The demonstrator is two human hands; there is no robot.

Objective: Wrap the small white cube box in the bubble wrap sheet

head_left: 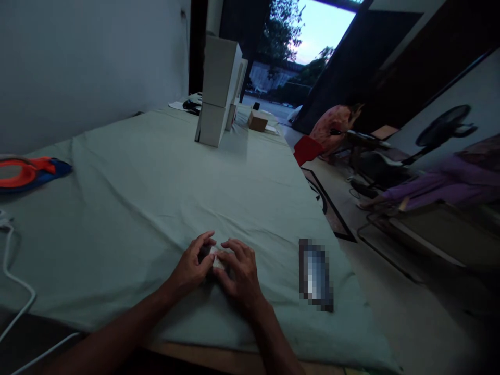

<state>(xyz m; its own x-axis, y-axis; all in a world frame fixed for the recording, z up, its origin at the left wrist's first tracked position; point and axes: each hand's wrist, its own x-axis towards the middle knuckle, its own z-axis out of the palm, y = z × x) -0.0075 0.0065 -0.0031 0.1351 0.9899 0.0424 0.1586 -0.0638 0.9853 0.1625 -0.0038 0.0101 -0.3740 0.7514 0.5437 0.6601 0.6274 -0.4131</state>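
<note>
A small whitish piece point(217, 262), whose kind I cannot make out, sits between my two hands just above or on the pale green cloth point(156, 208). My left hand point(195, 260) has its thumb against the piece's left side, its fingers curved beyond it. From the right, my right hand point(241, 268) grips the piece between thumb and fingers. Parts of the piece are hidden by the fingers of both hands.
A clothes iron point(58, 167) and a white cord point(23, 284) lie at left. White boxes point(219, 73) stand farther back, near a brown box point(258, 121). At right lies a pixelated dark object point(315, 276). Two people and a fan point(443, 125) are beyond.
</note>
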